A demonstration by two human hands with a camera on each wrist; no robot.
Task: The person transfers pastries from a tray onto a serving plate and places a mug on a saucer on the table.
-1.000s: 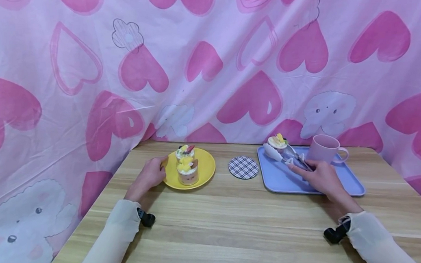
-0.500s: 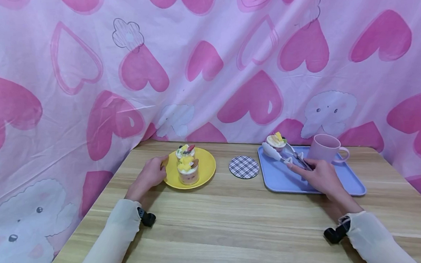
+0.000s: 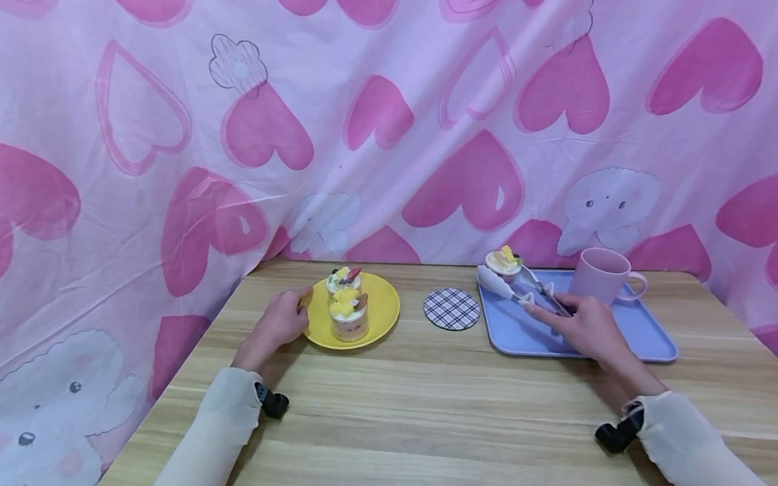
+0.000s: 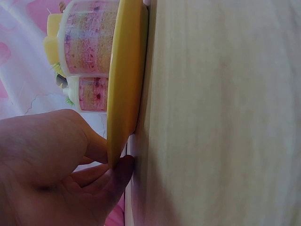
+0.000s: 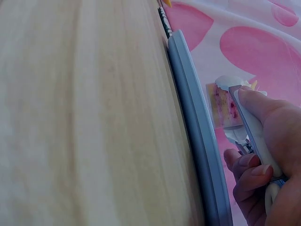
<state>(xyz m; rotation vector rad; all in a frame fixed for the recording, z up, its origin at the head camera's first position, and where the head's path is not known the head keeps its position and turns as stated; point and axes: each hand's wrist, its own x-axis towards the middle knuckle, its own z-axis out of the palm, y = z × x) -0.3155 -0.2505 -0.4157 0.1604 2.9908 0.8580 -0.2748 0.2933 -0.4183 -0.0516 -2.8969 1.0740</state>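
Pink-layered dessert cup (image 3: 503, 263) lies between the tongs (image 3: 496, 283), beyond the right grip (image 3: 591, 325).

Mug (image 3: 599, 272) by right grip (image 3: 591, 325), room perhaps scant.

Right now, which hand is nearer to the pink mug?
Right. The right hand holds the tongs over the blue tray, just in front of the pink mug; the left hand is farther off, pinching the yellow plate.
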